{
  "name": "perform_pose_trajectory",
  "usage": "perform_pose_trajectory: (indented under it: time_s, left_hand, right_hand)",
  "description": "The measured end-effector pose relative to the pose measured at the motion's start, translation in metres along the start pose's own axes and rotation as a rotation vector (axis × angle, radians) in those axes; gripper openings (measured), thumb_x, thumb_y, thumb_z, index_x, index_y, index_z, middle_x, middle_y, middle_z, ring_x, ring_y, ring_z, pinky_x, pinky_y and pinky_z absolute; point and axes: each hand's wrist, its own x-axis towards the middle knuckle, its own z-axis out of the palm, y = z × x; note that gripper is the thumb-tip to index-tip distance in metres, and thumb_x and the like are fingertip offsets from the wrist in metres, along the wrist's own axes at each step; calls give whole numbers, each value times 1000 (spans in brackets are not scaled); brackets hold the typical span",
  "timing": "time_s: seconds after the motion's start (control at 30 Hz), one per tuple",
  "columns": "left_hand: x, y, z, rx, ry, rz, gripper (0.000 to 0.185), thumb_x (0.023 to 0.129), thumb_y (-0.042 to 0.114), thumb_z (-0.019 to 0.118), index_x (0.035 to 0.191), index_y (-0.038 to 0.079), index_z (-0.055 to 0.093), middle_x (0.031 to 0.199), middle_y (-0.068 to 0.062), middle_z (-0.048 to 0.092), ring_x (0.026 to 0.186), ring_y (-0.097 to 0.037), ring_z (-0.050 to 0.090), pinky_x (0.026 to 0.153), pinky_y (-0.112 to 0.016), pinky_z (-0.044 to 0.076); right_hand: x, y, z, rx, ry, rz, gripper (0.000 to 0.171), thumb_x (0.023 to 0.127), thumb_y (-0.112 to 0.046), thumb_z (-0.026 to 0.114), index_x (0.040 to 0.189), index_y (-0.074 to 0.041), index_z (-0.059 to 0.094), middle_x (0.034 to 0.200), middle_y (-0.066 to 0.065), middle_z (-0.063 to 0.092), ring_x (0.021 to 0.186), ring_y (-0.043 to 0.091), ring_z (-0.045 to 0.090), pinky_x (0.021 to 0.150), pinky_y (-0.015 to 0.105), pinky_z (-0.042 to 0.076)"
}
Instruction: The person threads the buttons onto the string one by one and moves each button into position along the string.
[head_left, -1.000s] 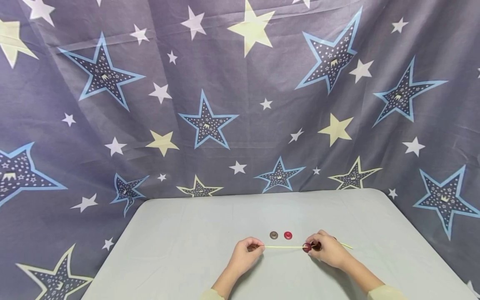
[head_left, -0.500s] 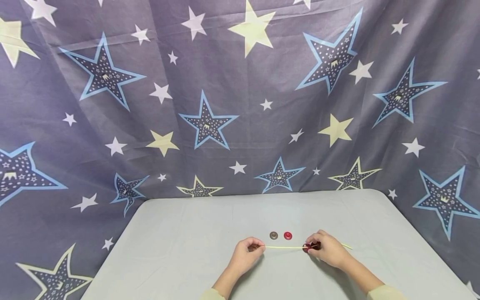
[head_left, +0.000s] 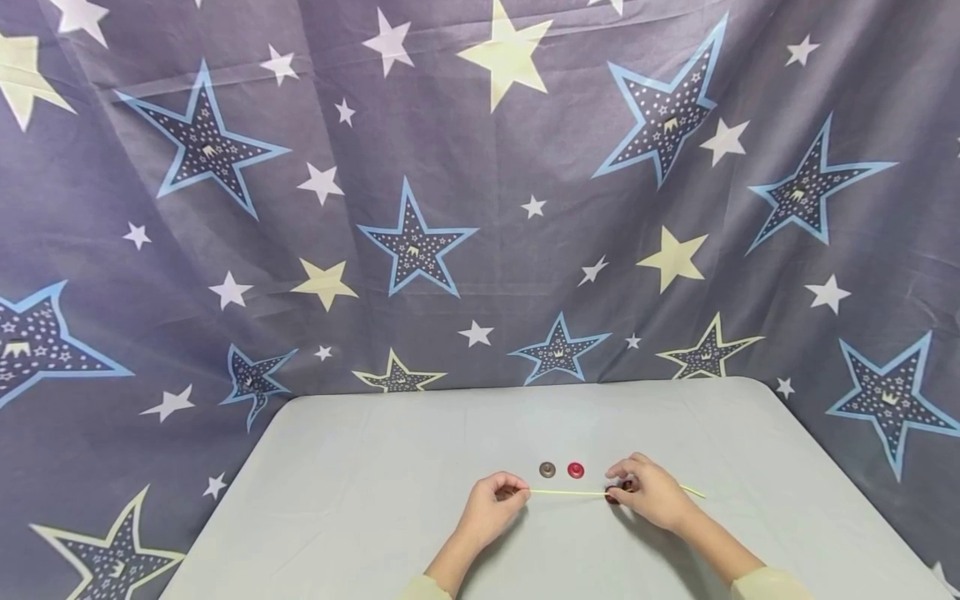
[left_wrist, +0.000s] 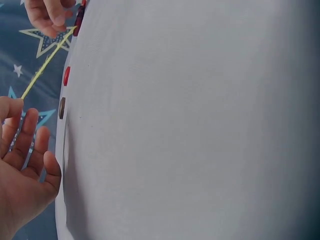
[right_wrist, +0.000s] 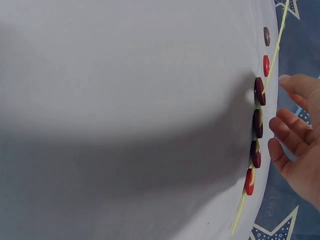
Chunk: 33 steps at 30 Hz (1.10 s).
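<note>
My left hand [head_left: 504,496] pinches the left end of a thin yellow-green string [head_left: 570,493] and holds it taut just above the pale table [head_left: 375,467]. In the left wrist view the string [left_wrist: 47,62] runs from my fingertips [left_wrist: 15,107] up towards the other hand. Several dark red and red buttons [right_wrist: 257,123] sit threaded on the string [right_wrist: 275,47] under my right hand [head_left: 630,487]. In the right wrist view its fingers [right_wrist: 282,130] hang loosely curved over the buttons, and I see no contact. The string's free tail [head_left: 693,492] lies past the right hand.
Two loose buttons lie just beyond the string: a brown button [head_left: 547,470] and a red button [head_left: 576,470]. A star-printed cloth [head_left: 480,208] hangs behind and around the table, whose far edge [head_left: 525,387] meets it.
My right hand has shifted slightly left over the threaded buttons, hiding most of the dark red one that showed before. The left hand and string have not moved.
</note>
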Motion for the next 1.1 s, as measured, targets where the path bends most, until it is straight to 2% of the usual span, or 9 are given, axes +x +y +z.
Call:
perform_pose_trajectory:
  time_s: [0.4,0.7,0.87,1.1]
  left_hand:
    - [0,4,1,-6,8,52,9,82,16,67,85,8,67,81,1,64,73,-3,53,69,-18,46]
    - [-1,5,3,-13,7,34,9,82,16,68,85,8,67,79,2,63,72,-3,53,68,-18,46]
    - [0,5,4,-18,8,43,9,82,16,67,85,8,67,80,1,64,72,-3,53,68,-18,46]
    - [0,6,5,-31,12,45,9,82,16,68,85,8,67,79,1,64,71,-3,54,68,-18,46]
  right_hand:
    - [4,-10,5,54,12,-49,18,78,-13,73,94,-7,67,82,3,56,64,-3,44,57,19,41]
    - [6,-17,8,61,14,-67,16,79,-14,72,93,-7,67,82,0,58,65,0,46,58,19,41]
    - [8,-23,10,80,8,-79,17,79,-15,72,93,-6,67,86,3,60,67,4,49,59,19,41]
    - [10,-31,17,121,20,-123,16,79,-11,70,93,-6,68,85,7,60,67,2,48,56,19,41]
